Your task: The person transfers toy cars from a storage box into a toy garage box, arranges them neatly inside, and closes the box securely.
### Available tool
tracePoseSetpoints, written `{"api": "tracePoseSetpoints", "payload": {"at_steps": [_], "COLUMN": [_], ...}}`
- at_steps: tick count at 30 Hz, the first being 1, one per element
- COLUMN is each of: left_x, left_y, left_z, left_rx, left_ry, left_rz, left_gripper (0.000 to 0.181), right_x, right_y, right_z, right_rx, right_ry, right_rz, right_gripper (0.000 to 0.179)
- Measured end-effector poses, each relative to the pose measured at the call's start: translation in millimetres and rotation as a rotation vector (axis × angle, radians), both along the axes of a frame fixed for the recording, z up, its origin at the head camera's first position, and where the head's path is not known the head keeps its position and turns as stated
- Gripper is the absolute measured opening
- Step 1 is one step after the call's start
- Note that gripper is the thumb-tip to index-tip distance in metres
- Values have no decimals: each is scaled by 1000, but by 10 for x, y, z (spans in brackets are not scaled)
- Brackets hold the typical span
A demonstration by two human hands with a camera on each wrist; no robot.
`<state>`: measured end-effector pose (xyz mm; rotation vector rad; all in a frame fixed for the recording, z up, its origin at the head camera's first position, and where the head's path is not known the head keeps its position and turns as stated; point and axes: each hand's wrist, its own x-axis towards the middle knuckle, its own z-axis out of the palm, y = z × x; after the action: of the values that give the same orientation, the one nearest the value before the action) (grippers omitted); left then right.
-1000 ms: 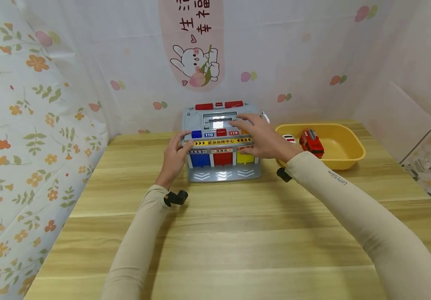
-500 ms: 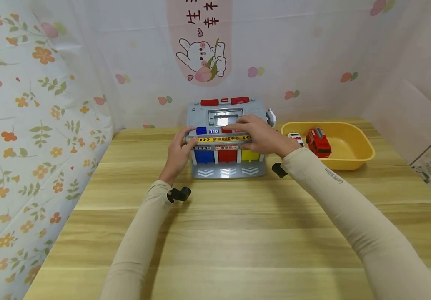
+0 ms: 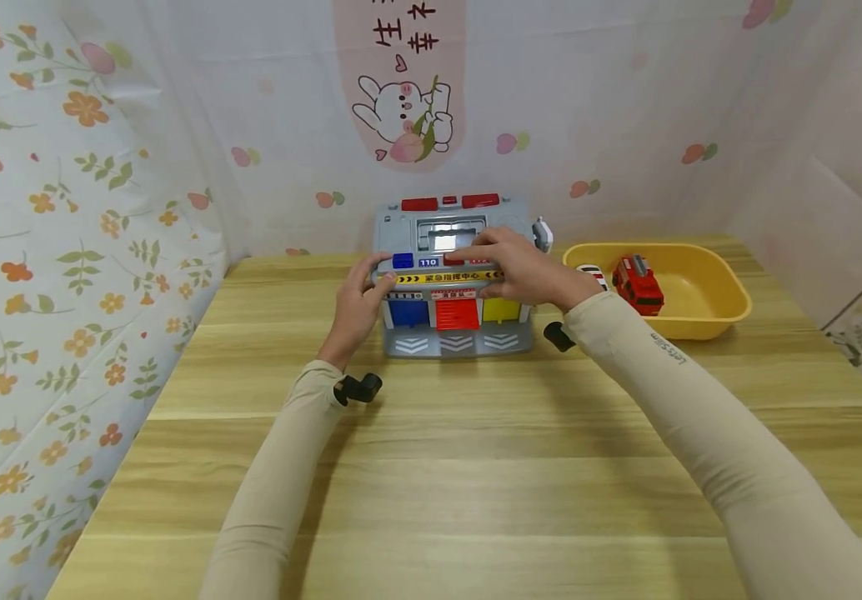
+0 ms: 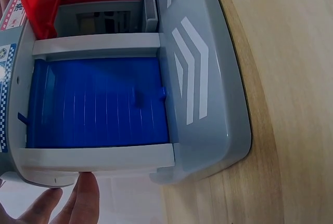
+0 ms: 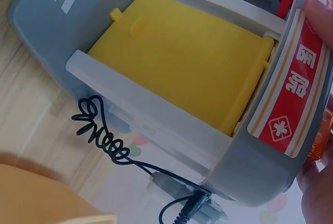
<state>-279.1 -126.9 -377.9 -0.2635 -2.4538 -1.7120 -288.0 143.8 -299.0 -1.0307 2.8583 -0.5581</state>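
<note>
A grey toy rescue garage [image 3: 455,343] stands at the back of the table. My left hand [image 3: 352,315] holds its left end, thumb on the front edge of the roof and fingers [image 4: 86,200] along the side. Over the roof's right part lies my right hand [image 3: 527,268], its index fingertip on the red button and its thumb against the front sign. The red door [image 4: 40,0] is swung up, showing the bay behind it. Beside it, the blue door [image 4: 99,102] and yellow door [image 5: 177,60] are down. My right fingers partly hide the roof buttons.
Right of the garage sits a yellow plastic bin [image 3: 709,310] with a red toy fire truck [image 3: 638,286] and a white toy car [image 3: 593,276] inside. A coiled black cord [image 5: 109,146] hangs at the garage's right side. A patterned cloth [image 3: 251,125] stands behind the table.
The right hand has come down from above the roof, and its index finger now presses the red button. The red door has swung up since half a second ago. The left hand keeps its hold.
</note>
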Motion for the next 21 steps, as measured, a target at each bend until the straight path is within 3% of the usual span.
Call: {"api": "tracePoseSetpoints", "payload": {"at_steps": [17,21], "left_x": [1,18], "left_y": [-15,-10], "left_z": [12,17], "left_rx": [-26,-22], "left_ry": [-3,-6], "left_rz": [-2,9], "left_gripper": [40,39], "right_x": [-10,13], "right_y": [17,89], "right_z": [40,83], "right_rx": [46,18], "right_ry": [0,0], "right_rz": [-7,-36], "right_gripper": [75,79]}}
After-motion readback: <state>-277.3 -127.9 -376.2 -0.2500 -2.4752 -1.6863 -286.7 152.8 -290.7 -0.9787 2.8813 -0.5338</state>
